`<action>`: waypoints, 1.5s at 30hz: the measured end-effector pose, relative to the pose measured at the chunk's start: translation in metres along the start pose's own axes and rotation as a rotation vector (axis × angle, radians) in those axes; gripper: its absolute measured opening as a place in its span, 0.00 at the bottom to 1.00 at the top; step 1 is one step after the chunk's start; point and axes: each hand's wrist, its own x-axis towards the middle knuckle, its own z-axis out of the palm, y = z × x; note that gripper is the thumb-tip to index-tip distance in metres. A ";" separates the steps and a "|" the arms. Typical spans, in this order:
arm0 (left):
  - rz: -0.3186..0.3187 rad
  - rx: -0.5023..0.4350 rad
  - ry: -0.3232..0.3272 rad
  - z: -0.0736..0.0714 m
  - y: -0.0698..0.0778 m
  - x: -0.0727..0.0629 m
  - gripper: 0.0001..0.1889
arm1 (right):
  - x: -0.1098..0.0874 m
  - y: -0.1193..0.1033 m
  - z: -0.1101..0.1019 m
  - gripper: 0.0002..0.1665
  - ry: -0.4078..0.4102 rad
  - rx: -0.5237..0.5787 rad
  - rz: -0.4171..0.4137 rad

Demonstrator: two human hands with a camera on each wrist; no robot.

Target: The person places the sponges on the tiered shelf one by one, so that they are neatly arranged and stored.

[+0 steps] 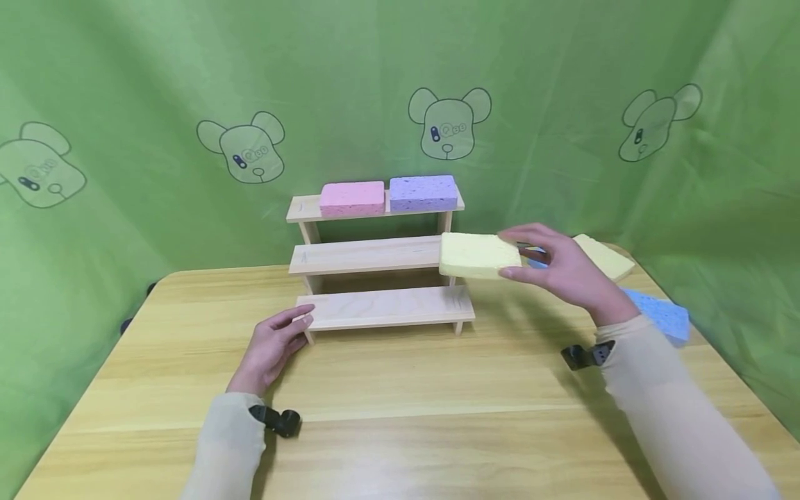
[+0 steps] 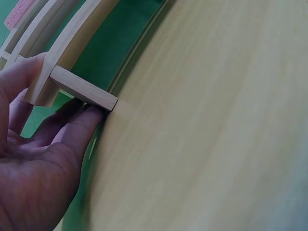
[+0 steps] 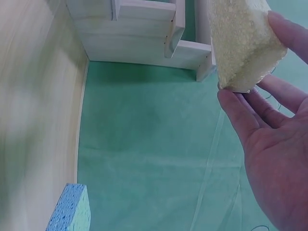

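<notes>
Yellow sponge (image 1: 478,255): aloft at shelf's (image 1: 381,307) 3 o'clock end | right hand (image 1: 559,267): thumb and fingers clamped on sponge's 3 o'clock end | left hand (image 1: 273,347): fingers curled round shelf's 9 o'clock end | likely light, springy, non-slip; pinch short end gently

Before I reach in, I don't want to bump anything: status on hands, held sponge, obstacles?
Right hand pinching yellow sponge, aloft by right end of wooden rack. Left hand holding left end. Top tier partly taken: pink sponge, purple sponge.
</notes>
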 end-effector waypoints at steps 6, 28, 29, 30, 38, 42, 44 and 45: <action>-0.002 -0.005 0.004 0.000 0.000 -0.001 0.21 | 0.006 -0.002 0.008 0.34 -0.018 0.014 -0.014; 0.010 -0.002 -0.008 0.000 -0.001 0.000 0.21 | 0.030 -0.011 0.042 0.36 -0.067 0.007 -0.042; 0.009 -0.005 -0.007 0.000 -0.001 0.000 0.21 | 0.031 -0.012 0.044 0.37 -0.069 0.010 -0.042; 0.008 -0.005 -0.005 -0.001 -0.001 0.000 0.21 | 0.032 -0.014 0.046 0.37 -0.071 0.015 -0.041; 0.004 -0.002 -0.008 -0.002 -0.001 -0.002 0.21 | 0.038 -0.023 0.060 0.37 -0.090 0.043 -0.065; 0.008 -0.017 -0.009 -0.001 -0.001 0.000 0.21 | 0.041 -0.024 0.063 0.35 -0.084 0.048 -0.097; 0.007 -0.021 -0.008 0.000 0.000 0.000 0.20 | 0.042 -0.024 0.064 0.36 -0.085 0.051 -0.096; 0.004 -0.022 -0.005 0.000 0.000 0.000 0.19 | 0.043 -0.024 0.065 0.36 -0.085 0.054 -0.096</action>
